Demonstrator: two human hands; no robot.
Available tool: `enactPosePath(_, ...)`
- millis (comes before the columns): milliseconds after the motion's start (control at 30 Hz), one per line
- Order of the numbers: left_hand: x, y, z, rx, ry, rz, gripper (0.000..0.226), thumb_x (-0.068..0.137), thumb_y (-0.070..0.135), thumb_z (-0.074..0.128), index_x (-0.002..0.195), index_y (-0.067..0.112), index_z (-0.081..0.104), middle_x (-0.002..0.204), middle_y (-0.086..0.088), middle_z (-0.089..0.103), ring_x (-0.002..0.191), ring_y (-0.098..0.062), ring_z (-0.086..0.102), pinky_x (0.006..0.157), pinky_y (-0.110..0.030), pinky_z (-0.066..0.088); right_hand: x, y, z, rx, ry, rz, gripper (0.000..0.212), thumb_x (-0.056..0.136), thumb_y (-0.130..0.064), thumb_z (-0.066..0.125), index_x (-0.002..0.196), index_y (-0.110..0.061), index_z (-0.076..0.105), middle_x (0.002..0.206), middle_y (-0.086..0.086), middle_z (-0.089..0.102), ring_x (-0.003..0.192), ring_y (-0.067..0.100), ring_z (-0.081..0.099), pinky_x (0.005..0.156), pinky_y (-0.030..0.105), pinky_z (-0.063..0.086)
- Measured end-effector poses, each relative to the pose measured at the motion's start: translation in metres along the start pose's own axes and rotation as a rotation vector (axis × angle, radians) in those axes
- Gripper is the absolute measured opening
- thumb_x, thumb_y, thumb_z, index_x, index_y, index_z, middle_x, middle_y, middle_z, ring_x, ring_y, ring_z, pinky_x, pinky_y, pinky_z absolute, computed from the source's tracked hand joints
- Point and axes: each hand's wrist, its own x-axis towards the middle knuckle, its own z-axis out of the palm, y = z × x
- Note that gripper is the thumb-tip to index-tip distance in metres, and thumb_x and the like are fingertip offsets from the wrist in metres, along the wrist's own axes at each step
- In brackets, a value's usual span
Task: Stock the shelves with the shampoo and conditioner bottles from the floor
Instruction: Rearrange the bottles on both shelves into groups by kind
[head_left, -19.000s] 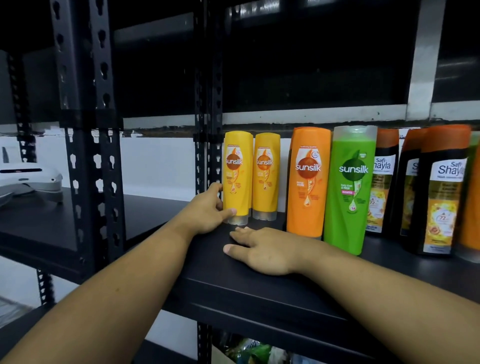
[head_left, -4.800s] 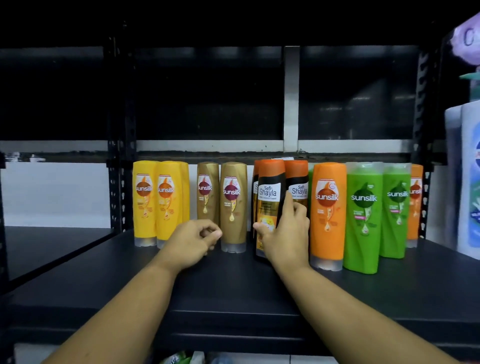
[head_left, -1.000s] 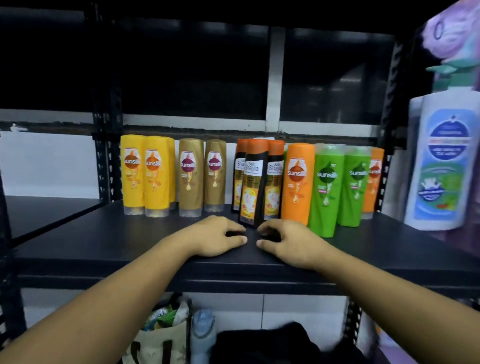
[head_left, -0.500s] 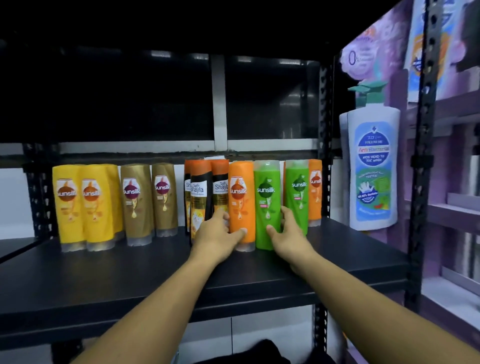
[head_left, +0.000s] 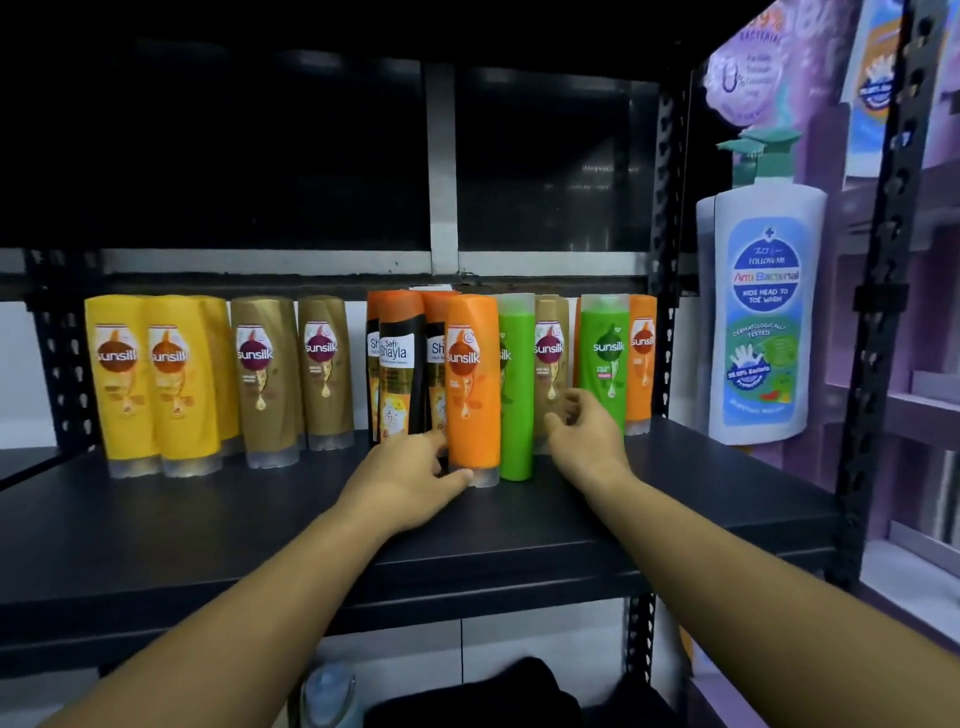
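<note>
Head view shows your left hand (head_left: 410, 478) pinching the base of the front orange bottle (head_left: 472, 384) on the black shelf (head_left: 208, 519), while just beside it your right hand (head_left: 584, 436) curls loosely before the gold bottle (head_left: 549, 353) between two green bottles (head_left: 517, 395), grip unclear.

A black metal shelf board (head_left: 208, 530) carries one row of upright plastic bottles along its back edge, from ten o'clock round to two. At ten stand the yellow Sunsilk bottles (head_left: 124, 384), crowded together. Just beside them are two gold-brown Sunsilk bottles (head_left: 265, 379). Near twelve are the black Safi Shayla bottles with orange caps (head_left: 400, 364). Touching them, nearer the front, is the front orange Sunsilk bottle (head_left: 470, 384), with a green Sunsilk bottle (head_left: 517, 389) against it. Towards two stand a third gold-brown bottle (head_left: 550, 358), a second green bottle (head_left: 605, 358) and a rear orange bottle (head_left: 641, 358).
</note>
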Motion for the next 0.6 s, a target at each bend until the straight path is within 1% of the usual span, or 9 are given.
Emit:
enactPosePath(67,-0.004,-0.008,-0.002,0.054,-0.053,0.047,0.034,0.092,0.060,0.060,0.101,0.032,0.075,0.093,0.012,0.069,0.089,-0.011,0.063,0.082,-0.039,0.058,0.008,-0.001,0.004,-0.005,0.009,-0.005,0.039,0.097,-0.020,0.064,0.134,-0.013,0.055,0.126,0.005,0.066,0.117,0.025,0.061,0.104,0.041,0.048)
enactPosePath(100,-0.005,-0.010,-0.003,0.063,-0.076,0.075,0.034,0.093,0.061,0.058,0.101,0.034,0.077,0.095,0.014,0.071,0.091,-0.010,0.064,0.083,-0.039,0.058,0.013,-0.001,0.006,-0.013,0.004,-0.002,0.039,0.096,-0.021,0.066,0.132,-0.014,0.055,0.125,0.004,0.067,0.117,0.025,0.061,0.104,0.040,0.048)
enactPosePath(233,-0.007,-0.009,-0.003,0.033,-0.149,0.179,0.035,0.091,0.063,0.058,0.114,0.041,0.074,0.112,0.017,0.071,0.105,-0.008,0.063,0.091,-0.039,0.056,0.027,0.000,0.018,-0.058,0.017,0.014,0.044,0.092,-0.026,0.070,0.132,-0.014,0.054,0.124,0.005,0.068,0.117,0.028,0.062,0.101,0.036,0.049)
enactPosePath(300,-0.006,-0.010,-0.004,-0.013,-0.164,0.195,0.036,0.089,0.065,0.059,0.113,0.042,0.074,0.112,0.018,0.071,0.106,-0.008,0.063,0.093,-0.039,0.055,0.028,0.004,0.025,-0.059,0.030,0.020,0.048,0.093,-0.026,0.069,0.136,-0.012,0.051,0.126,0.007,0.067,0.118,0.030,0.062,0.099,0.036,0.048)
enactPosePath(400,-0.007,-0.011,-0.003,-0.023,-0.191,0.237,0.044,0.084,0.072,0.054,0.111,0.043,0.074,0.110,0.021,0.071,0.105,-0.006,0.063,0.093,-0.040,0.055,0.027,0.012,0.029,-0.053,0.020,0.039,0.052,0.094,-0.026,0.066,0.140,-0.009,0.047,0.130,0.010,0.065,0.121,0.032,0.060,0.099,0.035,0.047)
enactPosePath(433,-0.007,-0.012,-0.003,-0.023,-0.203,0.249,0.046,0.083,0.073,0.053,0.113,0.044,0.073,0.113,0.021,0.070,0.107,-0.006,0.062,0.095,-0.040,0.054,0.027,0.013,0.029,-0.045,0.009,0.042,0.054,0.095,-0.026,0.066,0.142,-0.009,0.045,0.132,0.010,0.064,0.122,0.031,0.059,0.101,0.035,0.046)
enactPosePath(500,-0.008,-0.015,-0.006,-0.027,-0.248,0.267,0.044,0.090,0.068,0.054,0.124,0.043,0.069,0.127,0.021,0.065,0.118,-0.006,0.058,0.103,-0.039,0.050,0.030,0.015,0.029,-0.028,-0.017,0.043,0.059,0.094,-0.026,0.067,0.146,-0.011,0.043,0.135,0.008,0.063,0.124,0.029,0.058,0.104,0.036,0.047)
enactPosePath(567,-0.012,-0.021,-0.010,-0.056,-0.310,0.273,0.048,0.095,0.063,0.054,0.137,0.042,0.061,0.144,0.023,0.054,0.132,-0.004,0.049,0.115,-0.035,0.040,0.031,0.016,0.029,-0.005,-0.021,0.039,0.062,0.093,-0.028,0.069,0.147,-0.014,0.042,0.136,0.005,0.063,0.124,0.027,0.059,0.106,0.038,0.047)
enactPosePath(600,-0.014,-0.024,-0.012,-0.067,-0.335,0.266,0.050,0.095,0.063,0.053,0.140,0.042,0.058,0.149,0.024,0.049,0.137,-0.003,0.044,0.118,-0.032,0.035,0.031,0.016,0.029,0.006,-0.016,0.037,0.063,0.093,-0.028,0.070,0.147,-0.015,0.041,0.136,0.004,0.063,0.125,0.027,0.059,0.106,0.039,0.047)
